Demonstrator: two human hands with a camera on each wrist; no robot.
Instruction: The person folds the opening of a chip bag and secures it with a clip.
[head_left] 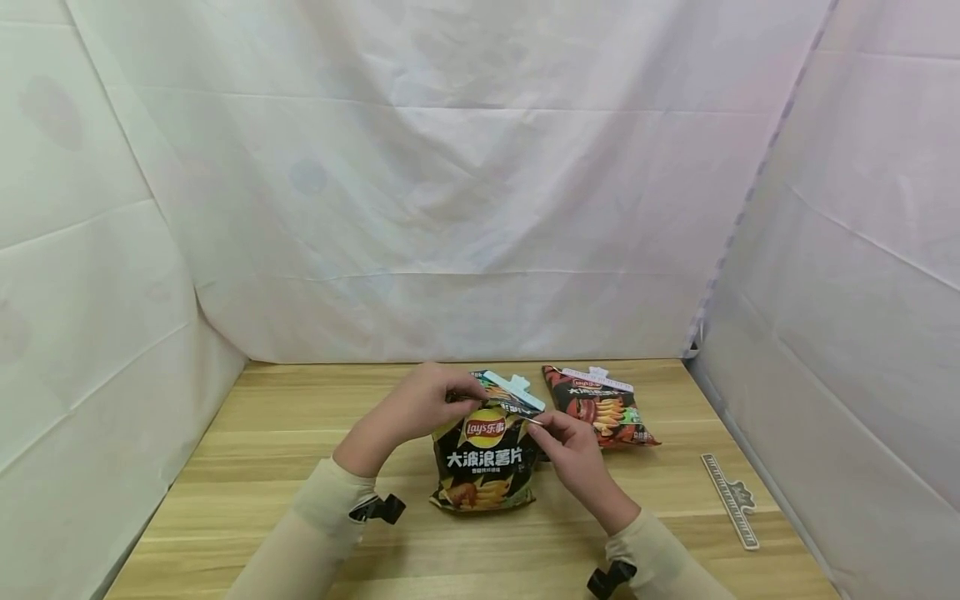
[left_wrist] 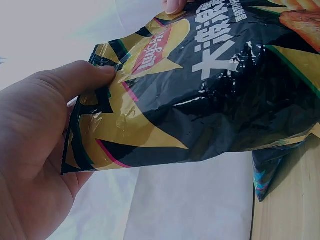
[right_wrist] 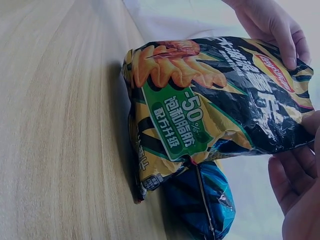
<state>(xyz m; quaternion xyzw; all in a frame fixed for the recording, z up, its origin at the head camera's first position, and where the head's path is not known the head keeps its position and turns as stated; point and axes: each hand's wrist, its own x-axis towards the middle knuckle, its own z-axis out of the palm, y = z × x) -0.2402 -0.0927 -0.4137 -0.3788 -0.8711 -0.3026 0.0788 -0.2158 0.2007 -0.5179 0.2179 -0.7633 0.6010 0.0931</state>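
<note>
The left hand (head_left: 420,406) pinched the upper left corner of the black-and-yellow crisp bag (head_left: 486,458), which stood upright at mid-bench (head_left: 262,467). The right hand (head_left: 570,454) pinched its upper right edge, beside a white clip (head_left: 517,388). Both grips were at the corners only; uneven pulling could tip the bag or tear the seam. A second bag (head_left: 600,408) lay to the right, and a white ruler-like strip (head_left: 731,500) beyond it.

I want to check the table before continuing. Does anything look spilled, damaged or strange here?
Nothing looks spilled or torn. The left hand and right hand pinch the top of the black chip bag, which stands upright. One loose sealing clip lies alone near the table's right edge, away from the red chip bag.
</note>
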